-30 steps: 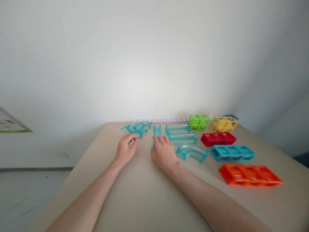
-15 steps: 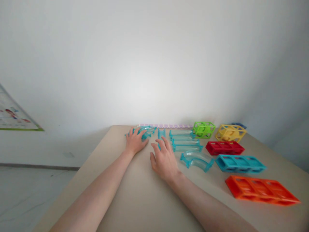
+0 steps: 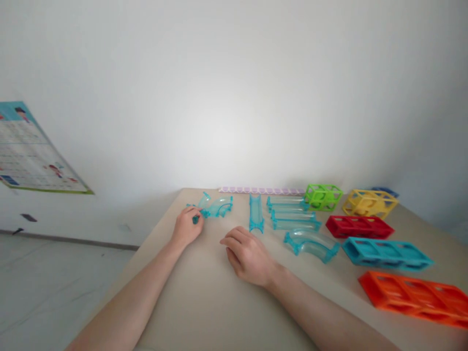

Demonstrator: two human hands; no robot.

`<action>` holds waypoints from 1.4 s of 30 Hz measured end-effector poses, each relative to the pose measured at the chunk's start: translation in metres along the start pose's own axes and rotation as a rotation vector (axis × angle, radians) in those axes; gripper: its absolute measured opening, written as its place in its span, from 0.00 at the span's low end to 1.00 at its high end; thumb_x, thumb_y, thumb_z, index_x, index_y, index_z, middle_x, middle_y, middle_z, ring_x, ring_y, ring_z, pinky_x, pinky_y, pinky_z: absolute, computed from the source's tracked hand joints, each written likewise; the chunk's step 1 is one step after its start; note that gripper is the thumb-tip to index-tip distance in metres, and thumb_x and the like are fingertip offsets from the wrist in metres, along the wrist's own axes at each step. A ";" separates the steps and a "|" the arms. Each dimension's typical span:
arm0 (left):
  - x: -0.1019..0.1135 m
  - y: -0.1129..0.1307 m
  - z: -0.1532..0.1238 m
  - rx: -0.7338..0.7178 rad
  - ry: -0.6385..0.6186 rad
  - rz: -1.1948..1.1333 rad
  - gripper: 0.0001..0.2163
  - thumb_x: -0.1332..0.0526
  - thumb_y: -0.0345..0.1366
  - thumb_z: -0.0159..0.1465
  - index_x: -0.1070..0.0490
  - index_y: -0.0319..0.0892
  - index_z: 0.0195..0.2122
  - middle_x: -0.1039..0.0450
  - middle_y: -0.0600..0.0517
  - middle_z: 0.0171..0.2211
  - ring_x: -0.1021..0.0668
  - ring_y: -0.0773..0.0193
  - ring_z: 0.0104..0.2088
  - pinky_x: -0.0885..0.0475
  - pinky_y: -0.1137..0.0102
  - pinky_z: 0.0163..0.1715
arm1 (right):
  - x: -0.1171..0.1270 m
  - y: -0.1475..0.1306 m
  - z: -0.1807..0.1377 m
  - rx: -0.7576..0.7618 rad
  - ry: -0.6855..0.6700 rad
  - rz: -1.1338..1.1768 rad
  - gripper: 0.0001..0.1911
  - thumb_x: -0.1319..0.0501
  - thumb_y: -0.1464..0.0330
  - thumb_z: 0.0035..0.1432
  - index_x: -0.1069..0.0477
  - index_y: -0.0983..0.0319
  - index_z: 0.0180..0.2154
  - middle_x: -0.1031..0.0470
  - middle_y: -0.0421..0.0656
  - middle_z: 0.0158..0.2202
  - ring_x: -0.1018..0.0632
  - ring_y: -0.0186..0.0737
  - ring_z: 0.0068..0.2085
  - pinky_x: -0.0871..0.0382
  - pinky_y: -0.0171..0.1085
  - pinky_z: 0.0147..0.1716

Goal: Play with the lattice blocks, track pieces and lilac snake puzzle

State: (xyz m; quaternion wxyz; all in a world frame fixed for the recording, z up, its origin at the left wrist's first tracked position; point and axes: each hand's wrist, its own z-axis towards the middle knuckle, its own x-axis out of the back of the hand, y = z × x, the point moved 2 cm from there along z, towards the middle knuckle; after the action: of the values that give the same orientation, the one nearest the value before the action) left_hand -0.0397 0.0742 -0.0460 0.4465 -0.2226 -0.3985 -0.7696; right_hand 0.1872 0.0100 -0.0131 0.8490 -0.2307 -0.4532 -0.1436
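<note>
My left hand (image 3: 188, 226) is at the far left of the table, its fingers closed on a clear blue track piece (image 3: 196, 218), partly covered by the hand. Just beyond it lie a curved clear blue track piece (image 3: 221, 205) and a small upturned one (image 3: 204, 199). Loosely curled with the fingers together, my right hand (image 3: 250, 256) hovers low over or rests on the table; nothing shows in it. Ahead of that hand lies a straight blue track piece (image 3: 256, 213), pointing toward the wall.
Several straight clear tracks (image 3: 294, 214) and a curved track (image 3: 312, 243) lie right of centre. Beyond them stand green (image 3: 323, 197), yellow (image 3: 369, 204), red (image 3: 360, 227), turquoise (image 3: 388, 253) and orange (image 3: 417, 297) frame blocks. A purple-patterned strip (image 3: 261, 190) runs along the wall.
My left hand has drawn back left and closed on a track piece. My right hand has moved back toward me, its fingers curling in, uncovering the straight track. The view has shifted left.
</note>
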 end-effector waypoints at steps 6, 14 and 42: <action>0.016 -0.007 0.008 0.151 0.049 -0.022 0.06 0.43 0.37 0.59 0.28 0.43 0.34 0.30 0.56 0.21 0.25 0.63 0.25 0.32 0.70 0.31 | -0.003 -0.003 0.002 0.016 -0.049 0.032 0.13 0.49 0.75 0.61 0.28 0.64 0.43 0.26 0.47 0.38 0.28 0.41 0.42 0.33 0.38 0.44; 0.010 -0.023 0.013 0.270 0.035 -0.028 0.20 0.36 0.48 0.53 0.24 0.39 0.42 0.27 0.44 0.36 0.25 0.52 0.41 0.34 0.61 0.47 | -0.011 0.000 0.002 -0.051 -0.066 -0.017 0.18 0.48 0.75 0.60 0.34 0.64 0.52 0.35 0.52 0.57 0.31 0.45 0.53 0.36 0.44 0.53; 0.002 -0.015 0.025 0.791 0.246 -1.233 0.10 0.35 0.37 0.49 0.29 0.39 0.32 0.21 0.47 0.32 0.22 0.64 0.27 0.30 0.72 0.25 | -0.054 0.013 0.048 -0.452 -0.063 -0.252 0.17 0.45 0.60 0.63 0.32 0.62 0.49 0.30 0.51 0.46 0.27 0.48 0.47 0.32 0.43 0.44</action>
State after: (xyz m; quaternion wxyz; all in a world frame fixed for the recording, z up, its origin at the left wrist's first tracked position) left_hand -0.0541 0.0975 -0.0365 0.0216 0.3067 -0.6455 -0.6992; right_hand 0.1299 0.0483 -0.0390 0.7367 -0.3607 -0.4611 -0.3385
